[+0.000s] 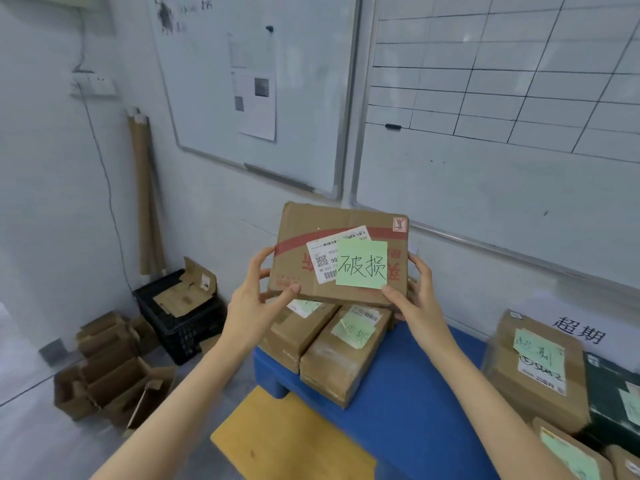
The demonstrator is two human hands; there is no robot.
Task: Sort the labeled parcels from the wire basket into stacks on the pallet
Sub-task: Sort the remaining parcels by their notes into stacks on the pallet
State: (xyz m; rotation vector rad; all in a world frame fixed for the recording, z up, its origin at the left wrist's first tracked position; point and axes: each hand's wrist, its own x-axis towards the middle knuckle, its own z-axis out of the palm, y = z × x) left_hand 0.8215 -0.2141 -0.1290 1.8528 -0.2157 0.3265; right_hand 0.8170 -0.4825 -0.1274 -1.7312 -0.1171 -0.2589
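Nearest, hands: two; left hand (pixel 254 303) and right hand (pixel 417 296) each clasp one end of the held parcel (pixel 304 244).
Held parcel: one, up over the blue pallet (pixel 415 393), with one green note (pixel 362 263) on top.
Parcels beneath: two, left parcel (pixel 294 337) and right parcel (pixel 346 368), side by side on the pallet, each green-noted.
Whiteboards: two, plain whiteboard (pixel 277 98) and gridded whiteboard (pixel 485 168).

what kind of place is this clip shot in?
Probably a small parcel-sorting room, courier-depot style. Cues: a labelled parcel held up with a green note, more parcels on a blue pallet, a gridded whiteboard on the wall, and a black crate of flattened cartons.
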